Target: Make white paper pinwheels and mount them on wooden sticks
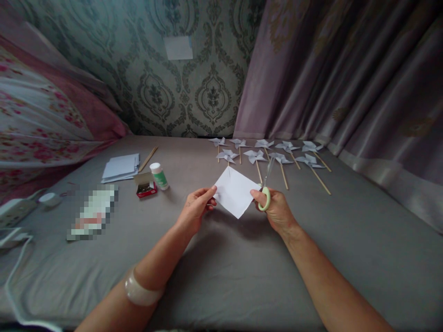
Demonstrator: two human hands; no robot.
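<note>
A square sheet of white paper [236,193] is held up by both hands, turned so that a corner points toward me. My left hand [198,206] pinches its left corner between thumb and fingers. At the right corner, my right hand [275,208] grips the paper and also has scissors [266,196] with pale green handles, thumb at the loop. The blades point up and away from me. A short slit or crease shows near the paper's far corner. Beyond the sheet, several white paper pinwheels [255,157] on wooden sticks lie in rows.
On the left are a stack of white paper [121,168], wooden sticks [148,159], a white-capped glue bottle [158,176] and an open small red box [146,189] of small metal pieces. Farther left lie a blurred-out object [93,212], a power strip [19,211] and a white cable [12,281].
</note>
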